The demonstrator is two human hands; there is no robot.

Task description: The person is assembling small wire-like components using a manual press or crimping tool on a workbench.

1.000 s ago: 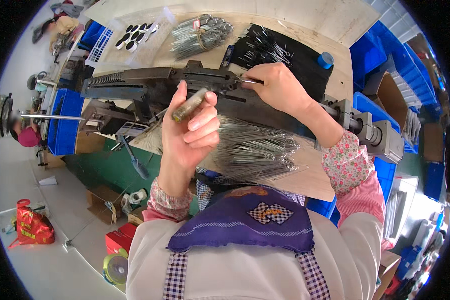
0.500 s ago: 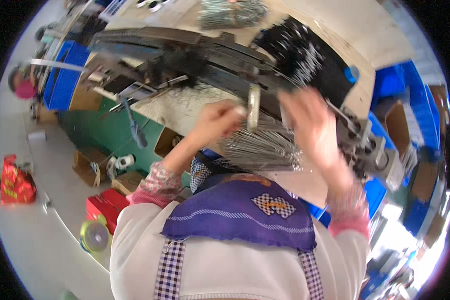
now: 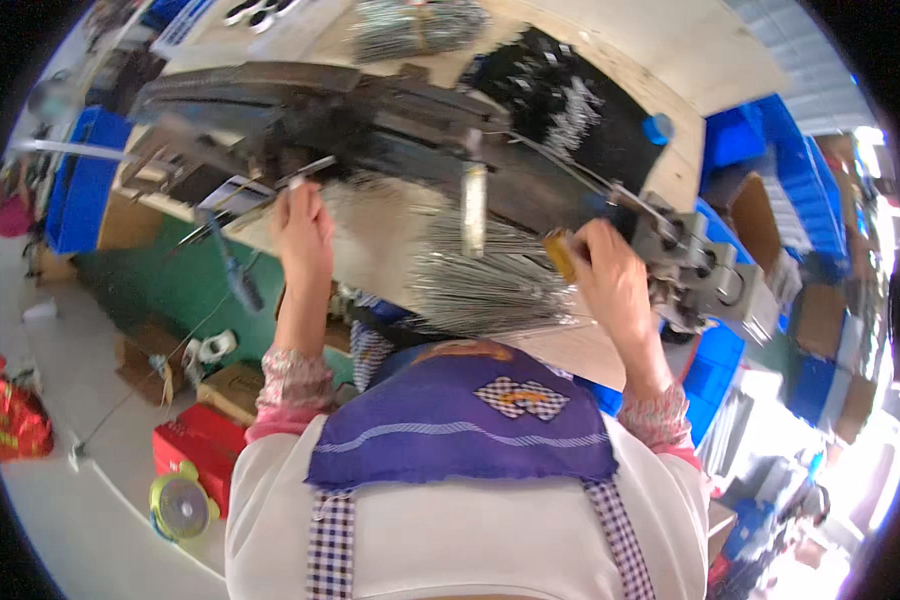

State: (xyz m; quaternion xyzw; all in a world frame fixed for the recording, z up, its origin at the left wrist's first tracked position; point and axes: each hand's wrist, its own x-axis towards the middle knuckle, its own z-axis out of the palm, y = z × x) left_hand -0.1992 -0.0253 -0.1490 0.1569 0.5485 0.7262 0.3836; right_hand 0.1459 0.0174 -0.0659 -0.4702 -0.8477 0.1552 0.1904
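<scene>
My left hand [image 3: 303,225] is raised at the left part of a long dark machine [image 3: 370,110], its fingers closed on a thin metal rod [image 3: 308,172] that pokes up toward the machine. My right hand [image 3: 615,285] is near the machine's grey right end [image 3: 700,270] and grips a short yellow-brown handle [image 3: 560,255]. Between my hands, a fanned pile of thin metal wires [image 3: 490,290] lies on the bench. A flat metal piece [image 3: 473,205] hangs down from the machine above the wires.
A heap of small black parts [image 3: 570,100] lies behind the machine. Blue bins stand at the right [image 3: 770,170] and left [image 3: 80,190]. On the floor at the left are a red box [image 3: 195,450], a yellow-green disc [image 3: 180,505] and a red bag [image 3: 10,420].
My hands have spread apart: the left one went left to the machine, the right one went right toward its grey end. The view has tilted and shifted.
</scene>
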